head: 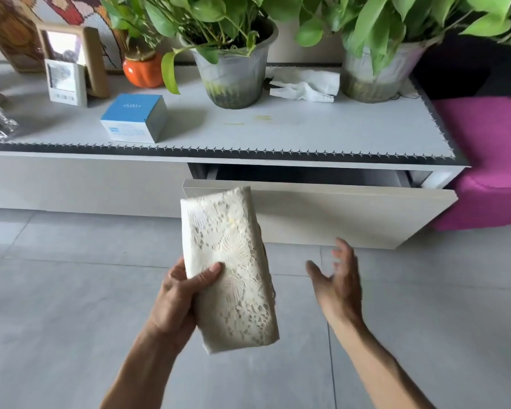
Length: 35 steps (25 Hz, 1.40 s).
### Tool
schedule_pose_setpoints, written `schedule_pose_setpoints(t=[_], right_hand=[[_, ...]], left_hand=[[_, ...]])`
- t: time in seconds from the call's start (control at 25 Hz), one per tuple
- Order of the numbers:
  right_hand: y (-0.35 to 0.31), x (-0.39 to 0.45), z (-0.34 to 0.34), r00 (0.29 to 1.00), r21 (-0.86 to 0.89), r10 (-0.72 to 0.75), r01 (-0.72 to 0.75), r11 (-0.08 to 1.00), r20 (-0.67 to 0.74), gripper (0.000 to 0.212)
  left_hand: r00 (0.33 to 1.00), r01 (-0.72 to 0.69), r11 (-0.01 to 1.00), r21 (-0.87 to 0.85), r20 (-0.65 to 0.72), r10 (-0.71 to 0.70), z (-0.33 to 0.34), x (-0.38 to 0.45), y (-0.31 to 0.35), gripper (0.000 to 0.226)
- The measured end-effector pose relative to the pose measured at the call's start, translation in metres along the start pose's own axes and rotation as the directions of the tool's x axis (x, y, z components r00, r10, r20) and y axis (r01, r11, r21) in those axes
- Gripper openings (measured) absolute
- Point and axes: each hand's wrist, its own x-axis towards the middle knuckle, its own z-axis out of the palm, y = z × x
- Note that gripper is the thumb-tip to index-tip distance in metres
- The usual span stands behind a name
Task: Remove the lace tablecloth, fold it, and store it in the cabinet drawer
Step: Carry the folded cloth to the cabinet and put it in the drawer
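Grey floor tiles (71, 290) stretch before a low white cabinet (80, 181) whose right-hand drawer (322, 214) stands pulled partly open, its dark interior showing behind the pale front panel. Near the camera, a person's left hand (174, 302) grips a cream lace tablecloth folded into a long narrow bundle (230, 267), thumb pressed across its face and fingers curled behind, so the layers stay together. The bundle points toward the drawer's left end, its far tip overlapping the drawer's front edge in this view; whether it touches cannot be told. The right hand (337, 278) hangs free just right of the cloth, fingers spread and relaxed, holding nothing, seemingly ready to steady the bundle or the drawer. With folding evidently finished, the remaining step appears to be laying the cloth inside. On the cabinet top, two leafy green plants in translucent grey pots (233, 72) flank a crumpled white tissue (304, 84), with a blue-and-white box (133, 119) and an orange pumpkin-shaped jar (142, 69) further left. A magenta cushioned seat (490, 160) sits at far right.
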Motion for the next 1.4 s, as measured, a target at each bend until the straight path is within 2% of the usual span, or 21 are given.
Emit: schedule_pose_setpoints(t=[0.04, 0.08, 0.12, 0.16, 0.24, 0.28, 0.36, 0.48, 0.72, 0.8, 0.84, 0.92, 1.0, 1.04, 1.08, 1.12, 1.16, 1.24, 1.32, 1.4], right_hand=[[-0.002, -0.008, -0.011, 0.928, -0.218, -0.362, 0.338, 0.916, -0.085, 0.056], [-0.013, -0.005, -0.022, 0.788, -0.365, -0.613, 0.553, 0.749, -0.062, 0.055], [-0.031, 0.003, -0.03, 0.685, -0.469, -0.729, 0.646, 0.602, 0.007, 0.059], [-0.051, 0.013, -0.036, 0.661, -0.561, -0.744, 0.655, 0.506, 0.101, 0.066], [-0.08, 0.026, -0.044, 0.738, -0.7, -0.608, 0.599, 0.39, 0.292, 0.079], [-0.085, 0.027, -0.047, 0.766, -0.718, -0.533, 0.592, 0.365, 0.36, 0.084], [-0.082, 0.025, -0.051, 0.78, -0.717, -0.476, 0.595, 0.364, 0.406, 0.089], [-0.085, 0.011, -0.06, 0.762, -0.684, -0.53, 0.612, 0.398, 0.372, 0.086], [-0.081, -0.044, -0.089, 0.778, -0.673, -0.502, 0.603, 0.429, 0.377, 0.087], [-0.082, -0.055, -0.099, 0.782, -0.636, -0.49, 0.61, 0.473, 0.385, 0.086], [-0.084, -0.059, -0.105, 0.789, -0.589, -0.477, 0.609, 0.53, 0.387, 0.084], [-0.088, -0.06, -0.117, 0.841, -0.425, -0.384, 0.529, 0.735, 0.382, 0.075], [-0.092, -0.05, -0.133, 0.861, -0.233, -0.171, 0.313, 0.921, 0.48, 0.072], [-0.097, -0.045, -0.141, 0.811, -0.132, -0.074, 0.184, 0.974, 0.58, 0.076], [-0.101, -0.041, -0.146, 0.739, -0.018, -0.042, 0.073, 0.997, 0.672, 0.077], [-0.104, -0.035, -0.149, 0.681, 0.115, -0.061, -0.034, 0.993, 0.729, 0.072], [-0.107, -0.026, -0.147, 0.679, 0.236, -0.074, -0.15, 0.96, 0.73, 0.062], [-0.11, -0.005, -0.138, 0.747, 0.38, 0.029, -0.371, 0.848, 0.664, 0.044], [-0.11, 0.014, -0.128, 0.801, 0.438, 0.14, -0.455, 0.775, 0.583, 0.034], [-0.105, 0.029, -0.123, 0.848, 0.491, 0.157, -0.433, 0.756, 0.506, 0.042]], left_hand=[[0.999, -0.026, 1.0, 0.015, 0.037, 0.025, 0.002, 0.001, 0.012, 0.051], [0.997, -0.05, 0.998, 0.03, 0.061, 0.048, 0.005, 0.001, 0.024, 0.053], [0.995, -0.066, 0.997, 0.036, 0.082, 0.063, 0.01, 0.0, 0.034, 0.053], [0.992, -0.079, 0.996, 0.027, 0.096, 0.076, 0.014, -0.002, 0.041, 0.052], [0.989, -0.104, 0.995, -0.005, 0.106, 0.104, 0.022, -0.01, 0.052, 0.054], [0.988, -0.116, 0.993, -0.017, 0.105, 0.117, 0.027, -0.015, 0.056, 0.055], [0.986, -0.141, 0.99, -0.028, 0.087, 0.143, 0.036, -0.021, 0.063, 0.059], [0.976, -0.201, 0.978, -0.048, 0.073, 0.204, 0.055, -0.032, 0.074, 0.059], [0.964, -0.253, 0.962, -0.098, 0.057, 0.259, 0.104, -0.042, 0.098, 0.046], [0.967, -0.252, 0.961, -0.117, 0.004, 0.254, 0.12, -0.041, 0.098, 0.043], [0.972, -0.233, 0.962, -0.141, -0.025, 0.232, 0.126, -0.04, 0.096, 0.043], [0.982, -0.188, 0.959, -0.213, -0.063, 0.178, 0.137, -0.038, 0.09, 0.046], [0.986, -0.164, 0.942, -0.292, -0.05, 0.156, 0.145, -0.033, 0.083, 0.049], [0.989, -0.146, 0.934, -0.326, -0.026, 0.146, 0.148, -0.032, 0.078, 0.049], [0.991, -0.124, 0.928, -0.353, 0.005, 0.134, 0.151, -0.031, 0.072, 0.049], [0.992, -0.102, 0.927, -0.362, 0.035, 0.123, 0.154, -0.03, 0.066, 0.049], [0.992, -0.082, 0.931, -0.356, 0.058, 0.11, 0.157, -0.03, 0.06, 0.051], [0.996, -0.063, 0.953, -0.296, 0.048, 0.081, 0.162, -0.027, 0.053, 0.057], [0.998, -0.068, 0.973, -0.222, -0.007, 0.068, 0.158, -0.019, 0.05, 0.065], [0.999, -0.047, 0.979, -0.2, -0.022, 0.044, 0.147, -0.013, 0.052, 0.057]])
